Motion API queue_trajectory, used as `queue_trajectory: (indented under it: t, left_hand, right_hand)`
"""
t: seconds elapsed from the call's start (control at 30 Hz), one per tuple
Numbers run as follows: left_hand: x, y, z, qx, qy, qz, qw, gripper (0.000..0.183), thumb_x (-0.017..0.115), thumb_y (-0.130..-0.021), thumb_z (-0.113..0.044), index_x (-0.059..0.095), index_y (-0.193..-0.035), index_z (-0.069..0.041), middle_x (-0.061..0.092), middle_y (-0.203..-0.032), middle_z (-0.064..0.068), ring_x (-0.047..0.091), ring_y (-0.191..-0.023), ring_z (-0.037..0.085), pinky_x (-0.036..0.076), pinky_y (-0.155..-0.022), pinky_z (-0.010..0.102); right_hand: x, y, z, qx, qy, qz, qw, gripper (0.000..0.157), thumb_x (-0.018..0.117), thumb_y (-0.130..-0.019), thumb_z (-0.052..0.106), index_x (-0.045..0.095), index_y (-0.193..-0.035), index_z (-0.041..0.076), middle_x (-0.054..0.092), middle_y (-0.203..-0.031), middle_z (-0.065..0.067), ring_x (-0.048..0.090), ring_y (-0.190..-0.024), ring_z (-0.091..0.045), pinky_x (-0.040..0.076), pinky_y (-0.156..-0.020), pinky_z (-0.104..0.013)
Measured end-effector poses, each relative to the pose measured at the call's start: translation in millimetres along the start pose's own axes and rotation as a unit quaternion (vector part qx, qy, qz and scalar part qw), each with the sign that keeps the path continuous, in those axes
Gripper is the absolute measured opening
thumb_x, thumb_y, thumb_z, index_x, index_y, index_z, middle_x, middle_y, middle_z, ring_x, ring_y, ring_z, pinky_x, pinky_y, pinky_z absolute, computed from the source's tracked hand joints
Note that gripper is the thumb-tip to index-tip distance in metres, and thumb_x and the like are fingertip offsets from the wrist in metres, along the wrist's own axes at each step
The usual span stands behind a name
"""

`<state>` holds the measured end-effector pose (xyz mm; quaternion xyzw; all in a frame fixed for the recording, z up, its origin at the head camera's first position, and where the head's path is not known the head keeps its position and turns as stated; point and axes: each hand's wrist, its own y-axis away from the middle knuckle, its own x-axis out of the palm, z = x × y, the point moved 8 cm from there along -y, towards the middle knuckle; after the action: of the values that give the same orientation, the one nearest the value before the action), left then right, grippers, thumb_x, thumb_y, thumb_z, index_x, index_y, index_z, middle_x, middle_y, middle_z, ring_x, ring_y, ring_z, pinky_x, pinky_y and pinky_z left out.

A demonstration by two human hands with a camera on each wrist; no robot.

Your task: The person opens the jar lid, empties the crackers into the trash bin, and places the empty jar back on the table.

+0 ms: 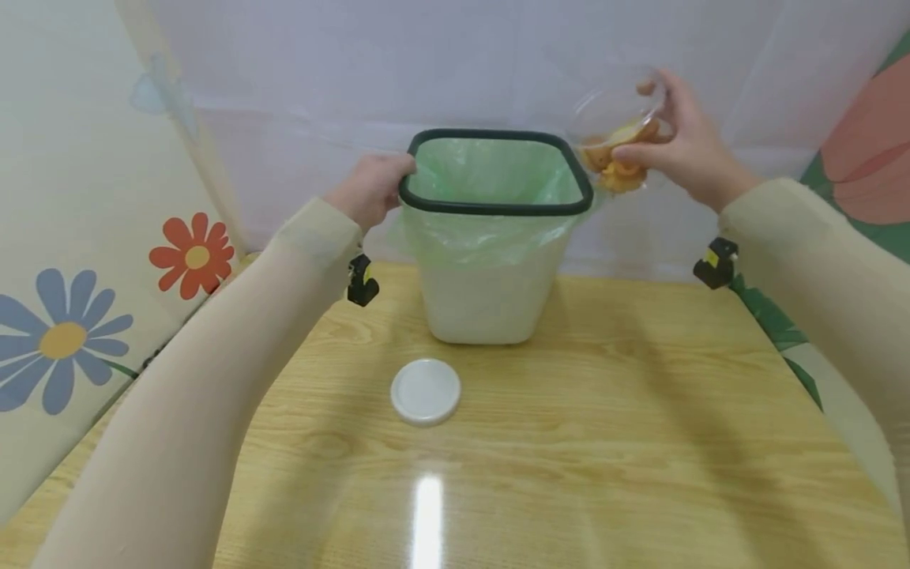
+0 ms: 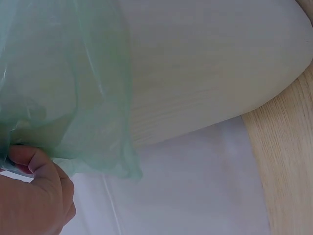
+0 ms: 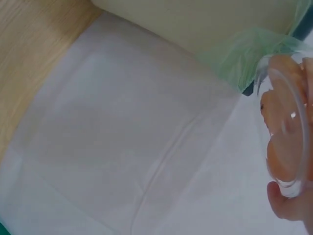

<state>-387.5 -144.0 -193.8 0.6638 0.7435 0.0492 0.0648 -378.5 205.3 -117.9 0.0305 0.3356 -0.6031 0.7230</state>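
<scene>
A cream trash bin with a dark rim stands upright at the back of the table, lined with a thin green plastic bag. My left hand grips the bin's left rim, its thumb on the folded-over bag. In my right hand, a clear plastic container is held tilted beside the bin's right rim. Orange-brown pieces resembling peel lie inside the container, also visible through its wall in the right wrist view.
A round white lid lies flat on the wooden table, in front of the bin. Behind the bin hangs a pale cloth. Flower-printed cloth borders the left side, with more printed cloth on the right.
</scene>
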Motion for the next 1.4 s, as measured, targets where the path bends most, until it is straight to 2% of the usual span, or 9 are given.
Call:
queue_trajectory:
  t: [0.07, 0.17, 0.3, 0.37, 0.53, 0.77, 0.93, 1.23, 1.4]
  left_hand:
    - [0.2, 0.2, -0.2, 0.002, -0.005, 0.000, 1.0000, 0.009, 0.053, -0.096, -0.003, 0.061, -0.092, -0.006, 0.053, -0.100, 0.001, 0.050, -0.081, 0.010, 0.049, -0.073, 0.016]
    - [-0.2, 0.1, 0.4, -0.002, -0.008, -0.005, 0.9999, 0.010, 0.054, -0.095, -0.003, 0.063, -0.099, -0.004, 0.054, -0.101, 0.001, 0.051, -0.081, 0.010, 0.050, -0.071, 0.015]
    - [-0.9, -1.4, 1.6, -0.006, -0.009, -0.009, 0.9999, 0.012, 0.055, -0.096, -0.004, 0.063, -0.104, -0.004, 0.054, -0.101, 0.001, 0.052, -0.078, 0.009, 0.050, -0.067, 0.014]
    - [-1.2, -2.7, 2.0, -0.005, -0.009, -0.009, 0.9999, 0.009, 0.055, -0.095, -0.004, 0.063, -0.099, -0.005, 0.054, -0.100, 0.001, 0.052, -0.078, 0.009, 0.050, -0.066, 0.014]
    - [-0.3, -6.1, 1.2, -0.001, -0.011, -0.007, 0.9999, 0.007, 0.056, -0.095, -0.003, 0.062, -0.094, -0.006, 0.054, -0.099, 0.001, 0.052, -0.078, 0.009, 0.050, -0.069, 0.015]
    - [2.4, -8.4, 2.0, -0.002, -0.025, 0.001, 0.9997, 0.008, 0.055, -0.096, -0.004, 0.062, -0.093, -0.007, 0.054, -0.099, 0.000, 0.052, -0.081, 0.009, 0.049, -0.084, 0.019]
    - [4.6, -5.5, 3.2, -0.004, -0.024, 0.008, 0.9997, 0.009, 0.054, -0.097, -0.004, 0.062, -0.093, -0.006, 0.055, -0.101, 0.000, 0.053, -0.083, 0.010, 0.048, -0.094, 0.022]
    - [6.7, -4.9, 2.7, 0.007, -0.020, 0.011, 0.9997, 0.009, 0.054, -0.096, -0.003, 0.062, -0.092, -0.006, 0.056, -0.102, 0.001, 0.054, -0.082, 0.009, 0.048, -0.097, 0.024]
    - [7.5, -6.1, 2.0, 0.015, -0.028, 0.013, 0.9994, 0.011, 0.053, -0.096, -0.005, 0.061, -0.089, -0.007, 0.054, -0.100, 0.001, 0.052, -0.082, 0.010, 0.047, -0.098, 0.025]
  right_hand:
    - [0.9, -2, 1, 0.007, 0.045, 0.008, 0.999, 0.095, 0.077, -0.088, 0.009, 0.015, -0.160, 0.022, 0.022, -0.161, -0.004, 0.052, -0.128, -0.026, 0.051, -0.097, -0.023]
    - [3.0, -5, 2, 0.016, 0.101, 0.025, 0.994, 0.108, 0.083, -0.084, 0.014, 0.008, -0.161, 0.027, 0.022, -0.164, -0.010, 0.044, -0.136, -0.035, 0.048, -0.104, -0.029]
    - [5.8, -10, 4, 0.012, 0.136, 0.034, 0.990, 0.120, 0.089, -0.077, 0.014, 0.005, -0.161, 0.026, 0.026, -0.160, -0.020, 0.041, -0.137, -0.039, 0.044, -0.110, -0.045]
    - [6.3, -12, 6, 0.005, 0.153, 0.033, 0.988, 0.123, 0.090, -0.075, 0.015, 0.004, -0.162, 0.023, 0.022, -0.163, -0.018, 0.030, -0.145, -0.041, 0.030, -0.117, -0.056]
    - [6.5, -16, 8, 0.001, 0.196, 0.036, 0.980, 0.127, 0.093, -0.071, 0.018, 0.004, -0.161, 0.013, 0.016, -0.165, -0.019, 0.019, -0.150, -0.042, 0.018, -0.119, -0.061]
    - [13.9, -17, 21, -0.044, 0.246, 0.048, 0.967, 0.118, 0.090, -0.072, 0.012, 0.011, -0.160, 0.007, 0.024, -0.161, -0.021, 0.024, -0.148, -0.042, 0.024, -0.117, -0.063]
    - [19.7, -18, 29, -0.077, 0.314, 0.051, 0.945, 0.118, 0.090, -0.073, 0.014, 0.011, -0.160, 0.004, 0.027, -0.159, -0.024, 0.028, -0.145, -0.045, 0.023, -0.119, -0.061]
    - [29.8, -14, 39, -0.150, 0.415, 0.037, 0.897, 0.116, 0.090, -0.072, 0.025, 0.016, -0.158, 0.000, 0.029, -0.157, -0.029, 0.027, -0.144, -0.049, 0.018, -0.118, -0.066]
    - [28.7, -14, 43, -0.176, 0.440, 0.024, 0.880, 0.114, 0.090, -0.072, 0.024, 0.017, -0.157, 0.000, 0.028, -0.156, -0.030, 0.026, -0.144, -0.049, 0.018, -0.117, -0.067]
